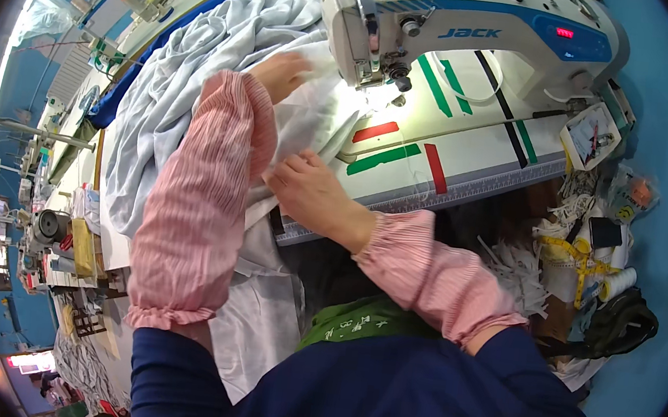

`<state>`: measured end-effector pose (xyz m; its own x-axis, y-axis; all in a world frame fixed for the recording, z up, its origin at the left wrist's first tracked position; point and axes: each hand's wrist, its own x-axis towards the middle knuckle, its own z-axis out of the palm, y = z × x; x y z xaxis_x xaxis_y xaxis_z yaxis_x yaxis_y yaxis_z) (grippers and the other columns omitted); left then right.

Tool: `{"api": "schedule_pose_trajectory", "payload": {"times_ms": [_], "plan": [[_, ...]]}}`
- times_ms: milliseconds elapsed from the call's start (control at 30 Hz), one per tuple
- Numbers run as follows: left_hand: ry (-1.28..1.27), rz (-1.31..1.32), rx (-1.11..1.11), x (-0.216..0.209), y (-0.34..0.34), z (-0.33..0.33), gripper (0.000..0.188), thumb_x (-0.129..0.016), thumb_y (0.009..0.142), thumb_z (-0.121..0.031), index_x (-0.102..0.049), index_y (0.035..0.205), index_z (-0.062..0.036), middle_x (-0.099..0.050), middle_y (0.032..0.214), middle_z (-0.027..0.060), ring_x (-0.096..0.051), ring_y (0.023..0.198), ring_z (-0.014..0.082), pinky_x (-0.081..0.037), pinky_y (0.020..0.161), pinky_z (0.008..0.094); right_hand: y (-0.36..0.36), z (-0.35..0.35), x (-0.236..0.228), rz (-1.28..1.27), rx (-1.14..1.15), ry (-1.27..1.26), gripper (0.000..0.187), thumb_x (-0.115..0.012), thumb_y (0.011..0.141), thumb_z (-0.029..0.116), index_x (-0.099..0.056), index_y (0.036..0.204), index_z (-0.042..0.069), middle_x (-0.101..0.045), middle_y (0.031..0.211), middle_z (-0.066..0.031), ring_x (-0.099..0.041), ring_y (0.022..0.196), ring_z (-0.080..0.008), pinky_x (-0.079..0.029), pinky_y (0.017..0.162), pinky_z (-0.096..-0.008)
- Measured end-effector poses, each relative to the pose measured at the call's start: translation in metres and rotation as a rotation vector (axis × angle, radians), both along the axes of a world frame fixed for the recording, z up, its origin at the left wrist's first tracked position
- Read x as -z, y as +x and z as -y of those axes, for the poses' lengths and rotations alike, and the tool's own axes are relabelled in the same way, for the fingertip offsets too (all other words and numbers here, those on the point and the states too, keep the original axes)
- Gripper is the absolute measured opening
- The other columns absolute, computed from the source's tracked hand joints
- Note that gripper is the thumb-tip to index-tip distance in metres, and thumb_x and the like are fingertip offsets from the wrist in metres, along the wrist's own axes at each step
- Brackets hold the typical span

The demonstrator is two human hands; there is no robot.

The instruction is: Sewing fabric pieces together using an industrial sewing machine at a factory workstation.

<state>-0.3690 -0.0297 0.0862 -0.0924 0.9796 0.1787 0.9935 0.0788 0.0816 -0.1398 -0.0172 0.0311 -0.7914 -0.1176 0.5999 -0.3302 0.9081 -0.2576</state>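
Observation:
My left hand (281,75) reaches over the pale grey-white fabric (203,56), left of the needle area of the sewing machine (467,27). Motion smears its fingers, so their grip is unclear. Nearer to me, my right hand (315,194) is closed, with its fingers pinching the cloth close to the table's front edge. The fabric spreads in loose folds over the left of the table, and part hangs down towards my lap. A lit spot shows under the machine's head, beside the cloth.
Green, red and black tape strips (384,158) mark the machine table. A ruler strip (468,174) runs along its front edge. At right are a small white box (591,136) of tools, a yellow measuring tape (581,263) and thread spools (618,281). Other machines stand at far left.

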Motion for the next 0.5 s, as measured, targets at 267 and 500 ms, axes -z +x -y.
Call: {"api": "schedule_pose_trajectory", "payload": {"times_ms": [267,500], "plan": [[-1.035,0.265,-0.904,-0.024,0.066,0.169,0.074,-0.047,0.09,-0.068,-0.075,0.085,0.0013,-0.071,0.079,0.0192,-0.071,0.076,0.0318,-0.055,0.075,0.0396,0.142,-0.091,0.011,0.032,-0.092,-0.123,0.012,-0.063,0.074,0.01,-0.065,0.085,0.008,-0.06,0.086,-0.0034,-0.06,0.088,-0.0221,-0.048,0.082,-0.0351],[-0.835,0.025,-0.754,-0.046,0.113,0.171,0.063,-0.06,0.086,-0.059,-0.07,0.073,0.0019,-0.068,0.073,0.0214,-0.068,0.068,0.0375,-0.052,0.065,0.0453,0.163,-0.087,0.015,0.065,-0.011,-0.107,0.019,-0.063,0.073,0.004,-0.068,0.091,0.006,-0.063,0.093,-0.006,-0.06,0.097,-0.0237,-0.05,0.084,-0.0366]]}}
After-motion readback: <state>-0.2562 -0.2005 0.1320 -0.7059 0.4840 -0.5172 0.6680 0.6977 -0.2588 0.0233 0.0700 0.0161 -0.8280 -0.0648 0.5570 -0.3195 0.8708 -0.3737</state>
